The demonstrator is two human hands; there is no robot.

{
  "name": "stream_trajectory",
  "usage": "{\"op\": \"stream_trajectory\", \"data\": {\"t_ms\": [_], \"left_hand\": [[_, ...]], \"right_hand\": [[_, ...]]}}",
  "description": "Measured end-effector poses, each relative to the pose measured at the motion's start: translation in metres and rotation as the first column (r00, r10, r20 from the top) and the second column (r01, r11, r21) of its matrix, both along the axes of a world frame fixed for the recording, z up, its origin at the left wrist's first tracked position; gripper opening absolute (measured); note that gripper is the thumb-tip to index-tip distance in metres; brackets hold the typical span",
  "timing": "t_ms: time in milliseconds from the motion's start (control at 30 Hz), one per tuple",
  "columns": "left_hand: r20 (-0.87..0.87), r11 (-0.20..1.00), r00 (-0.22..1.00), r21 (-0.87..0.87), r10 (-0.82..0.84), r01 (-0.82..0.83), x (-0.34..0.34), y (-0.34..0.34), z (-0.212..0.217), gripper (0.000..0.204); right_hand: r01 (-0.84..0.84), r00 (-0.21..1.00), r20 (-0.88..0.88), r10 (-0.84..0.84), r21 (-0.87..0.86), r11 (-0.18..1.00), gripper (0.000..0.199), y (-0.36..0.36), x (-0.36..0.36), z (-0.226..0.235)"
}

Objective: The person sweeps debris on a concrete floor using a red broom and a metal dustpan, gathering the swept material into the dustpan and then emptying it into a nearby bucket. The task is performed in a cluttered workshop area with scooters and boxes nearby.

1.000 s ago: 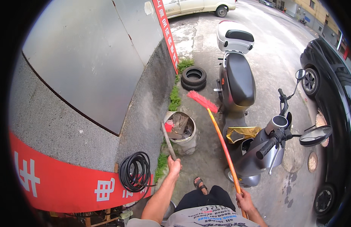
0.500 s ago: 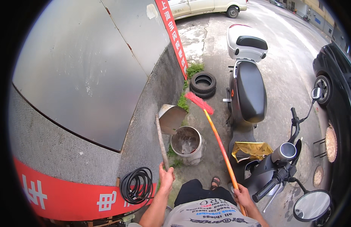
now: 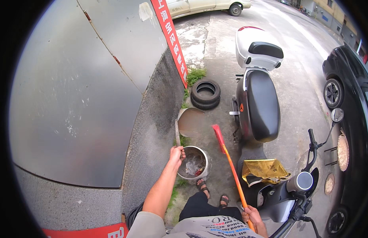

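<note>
My left hand (image 3: 177, 154) is closed around the stick handle of a dustpan (image 3: 190, 121), whose wide brownish pan hangs just beyond a bucket. The bucket (image 3: 205, 169) stands below and beside that hand, with clear plastic and a small red scrap inside. In my right hand (image 3: 252, 216) is the orange handle of a broom (image 3: 234, 170), held slanting away from me. The broom's red bristle head (image 3: 218, 137) points up and away, between the dustpan and a parked scooter.
The scooter (image 3: 263, 107) with a white rear box stands close on the right, a gold bag (image 3: 265, 169) on its footboard. Stacked tyres (image 3: 205, 94) lie ahead. A grey wall (image 3: 152, 115) runs along the left. A black car (image 3: 350, 95) is at far right.
My left hand has moved forward with the dustpan, its pan now farther beyond the bucket. The broom head has swung nearer and turned more upright. A red scrap now shows in the bucket.
</note>
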State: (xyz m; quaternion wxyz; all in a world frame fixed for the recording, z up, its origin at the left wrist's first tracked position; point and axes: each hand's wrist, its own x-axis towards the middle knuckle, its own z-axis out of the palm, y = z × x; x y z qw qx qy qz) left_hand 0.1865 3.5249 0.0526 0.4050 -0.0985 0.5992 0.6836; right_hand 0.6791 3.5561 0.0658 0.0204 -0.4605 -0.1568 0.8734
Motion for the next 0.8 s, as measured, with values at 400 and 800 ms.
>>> {"op": "stream_trajectory", "data": {"t_ms": [400, 800], "left_hand": [[0.228, 0.987, 0.967, -0.139, 0.114, -0.083, -0.15, 0.115, -0.201, 0.007], [-0.237, 0.957, 0.968, -0.29, -0.086, 0.014, -0.193, 0.053, -0.198, 0.05]], "right_hand": [[0.042, 0.961, 0.269, -0.068, 0.103, 0.994, 0.022, 0.026, -0.179, 0.049], [0.133, 0.985, -0.075, -0.155, -0.241, 0.961, 0.028, 0.121, -0.346, 0.053]]}}
